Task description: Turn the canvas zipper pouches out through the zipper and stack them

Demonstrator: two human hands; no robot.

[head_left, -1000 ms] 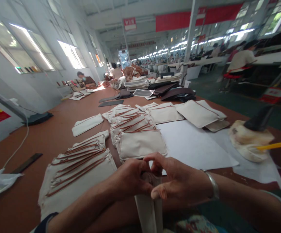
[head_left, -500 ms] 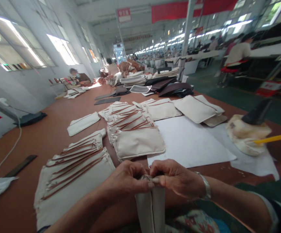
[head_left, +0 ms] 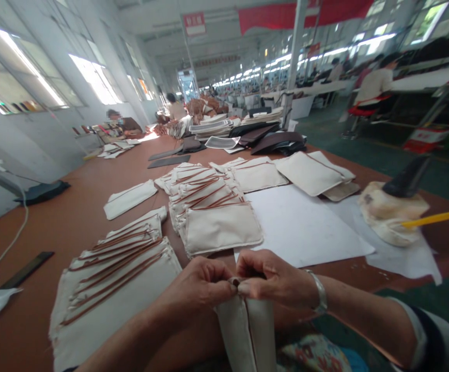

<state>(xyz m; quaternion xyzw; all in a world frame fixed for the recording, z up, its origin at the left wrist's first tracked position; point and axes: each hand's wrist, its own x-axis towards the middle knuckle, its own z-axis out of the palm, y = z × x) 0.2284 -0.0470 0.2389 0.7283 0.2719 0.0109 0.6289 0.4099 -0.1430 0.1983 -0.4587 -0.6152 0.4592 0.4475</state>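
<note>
Left hand point(head_left: 204, 284): thumb and fingers clamped on the pouch point(head_left: 263, 328) at its top end
Right hand point(head_left: 278, 276): pinching that same end, beside the left
Pouch: near side of the paper point(head_left: 305, 222)
Pile point(head_left: 224, 227): at the paper's left edge
Yellow stick point(head_left: 437, 218): right of the paper

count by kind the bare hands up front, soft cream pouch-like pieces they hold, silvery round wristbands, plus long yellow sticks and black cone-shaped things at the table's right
Bare hands, left hand and right hand: 2
Soft cream pouch-like piece, held: 1
Silvery round wristband: 1
Long yellow stick: 1
Black cone-shaped thing: 1
Total: 6
</note>
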